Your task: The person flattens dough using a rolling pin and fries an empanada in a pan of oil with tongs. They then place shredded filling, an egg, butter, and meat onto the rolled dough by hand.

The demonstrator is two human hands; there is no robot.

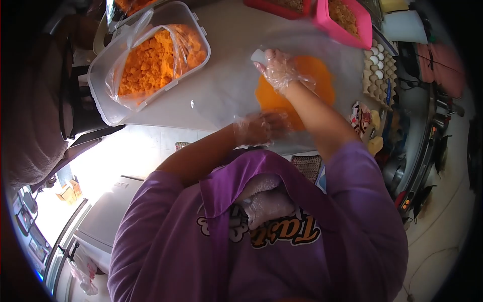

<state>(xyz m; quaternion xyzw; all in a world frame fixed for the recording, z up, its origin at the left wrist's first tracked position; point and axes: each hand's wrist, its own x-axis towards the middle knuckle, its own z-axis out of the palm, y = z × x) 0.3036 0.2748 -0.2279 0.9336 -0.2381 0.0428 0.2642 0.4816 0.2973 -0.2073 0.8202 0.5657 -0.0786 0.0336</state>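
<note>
A flat orange sheet of dough (267, 96) lies on the table under a clear plastic film. My right hand (277, 70), in a clear plastic glove, is over the sheet's far left edge. Its fingers close on a small white piece (259, 56), whose exact kind I cannot make out. Nearer my body, my left hand (261, 128), also gloved, rests at the sheet's near left edge with its fingers stretched out. My right forearm hides part of the sheet.
A clear plastic tub (95, 86) with crumbly orange dough (148, 68) in a bag stands at the left. At the back right is a pink container (370, 31) of pale filling. An egg tray (375, 88) with several eggs sits along the right edge, near a crumpled wrapper (360, 119).
</note>
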